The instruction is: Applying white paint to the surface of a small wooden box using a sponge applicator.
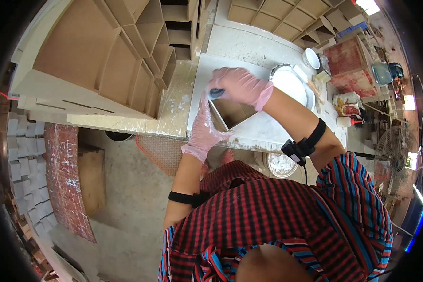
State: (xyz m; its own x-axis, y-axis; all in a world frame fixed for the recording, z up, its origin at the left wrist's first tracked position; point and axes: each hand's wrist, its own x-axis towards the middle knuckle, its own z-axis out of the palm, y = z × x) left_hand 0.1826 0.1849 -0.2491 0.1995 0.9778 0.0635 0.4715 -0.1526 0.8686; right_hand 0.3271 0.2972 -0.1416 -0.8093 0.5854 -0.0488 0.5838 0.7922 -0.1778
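At worktop (257, 130), left hand (206, 134) gloved, holding box (234, 113)

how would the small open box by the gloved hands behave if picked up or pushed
The small open box would probably stay stiff, as its walls look straight and board-like. It may be light for its size, being hollow with thin sides. Its flat sides suggest sliding rather than rolling.

A grey concrete floor (131, 183) lies below a pale, white-spattered bench (176, 105); rightward stand a round wire-caged fan (395, 160) and glowing blue light strip (416, 229).
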